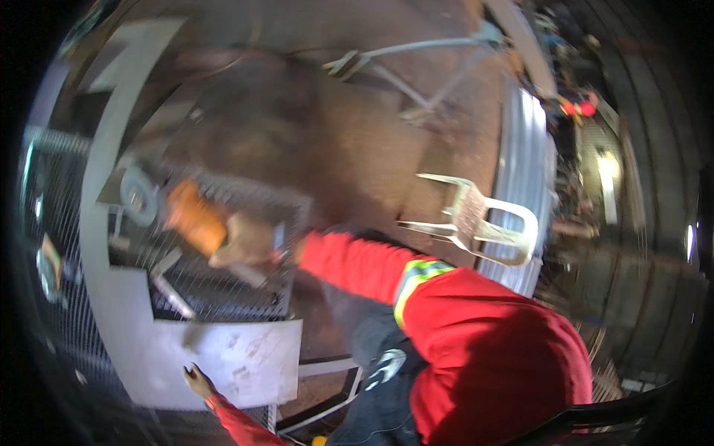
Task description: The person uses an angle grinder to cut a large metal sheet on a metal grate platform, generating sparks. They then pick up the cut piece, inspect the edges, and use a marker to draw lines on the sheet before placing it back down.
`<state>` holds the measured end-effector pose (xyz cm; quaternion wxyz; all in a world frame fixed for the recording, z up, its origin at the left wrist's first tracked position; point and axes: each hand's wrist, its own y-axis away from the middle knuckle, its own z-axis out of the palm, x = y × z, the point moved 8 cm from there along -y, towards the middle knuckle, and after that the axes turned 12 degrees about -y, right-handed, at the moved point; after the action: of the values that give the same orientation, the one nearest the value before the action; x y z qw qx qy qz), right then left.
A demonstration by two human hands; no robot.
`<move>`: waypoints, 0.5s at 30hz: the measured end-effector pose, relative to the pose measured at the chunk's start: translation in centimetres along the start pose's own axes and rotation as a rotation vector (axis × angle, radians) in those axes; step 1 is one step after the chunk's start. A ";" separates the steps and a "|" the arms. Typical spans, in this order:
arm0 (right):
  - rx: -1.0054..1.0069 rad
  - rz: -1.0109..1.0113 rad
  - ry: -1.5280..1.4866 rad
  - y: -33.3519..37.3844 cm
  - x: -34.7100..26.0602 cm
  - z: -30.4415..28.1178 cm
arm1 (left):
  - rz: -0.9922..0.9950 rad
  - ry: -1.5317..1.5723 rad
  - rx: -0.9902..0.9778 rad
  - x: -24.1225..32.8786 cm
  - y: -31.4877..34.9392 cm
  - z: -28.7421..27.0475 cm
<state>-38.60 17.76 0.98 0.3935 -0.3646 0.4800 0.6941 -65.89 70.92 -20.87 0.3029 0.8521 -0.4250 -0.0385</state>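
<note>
Here's the right hand [249, 241] over on the left of the frame, closing its fingers around the rear of an orange angle grinder [196, 218], and that tool is lying aslant with its grey disc [143, 196] pointing toward the upper left. The red sleeve [357, 266] is reaching across from the lower right, a yellow-and-silver band [420, 286] showing bright around it.

Down at the lower left, the left hand [199, 381] is spreading its thumb and fingers apart, gripping nothing, over a pale metal sheet [242, 357]; with the blur around here, I can't fairly say whether it's touching that surface or hanging just above it. The sheet is covering part of a dark mesh bench [230, 303], and its long narrow strip is running up the left side of the frame, passing close by the grinder's disc. Just below the grinder, a bent metal piece [171, 286] is lying on the mesh.

Out to the right of centre, a white plastic chair [470, 215] is standing, looking tilted in this bending view, and behind it shiny corrugated sheets [517, 149] are running upward along the reddish-brown floor [364, 141]. Toward the top, a pale blue metal stand [420, 46] is spreading its legs. At the bottom, the person's dark trousers [383, 331] are filling the middle.
</note>
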 end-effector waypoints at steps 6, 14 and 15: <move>0.218 0.032 -0.199 6.6 3.3 -1.9 | 0.611 0.561 -0.293 36.3 27.0 -2.0; 0.191 0.103 -0.436 10.9 -0.1 -4.9 | 0.960 0.550 -0.118 43.7 33.4 -5.4; 0.181 0.108 -0.443 11.4 -0.5 -5.2 | 0.910 0.788 -0.444 43.5 33.1 -4.7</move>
<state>-47.94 10.05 4.32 0.4824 -0.1407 0.4611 0.7313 -59.93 25.55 9.49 0.5916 0.4538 -0.5829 0.3229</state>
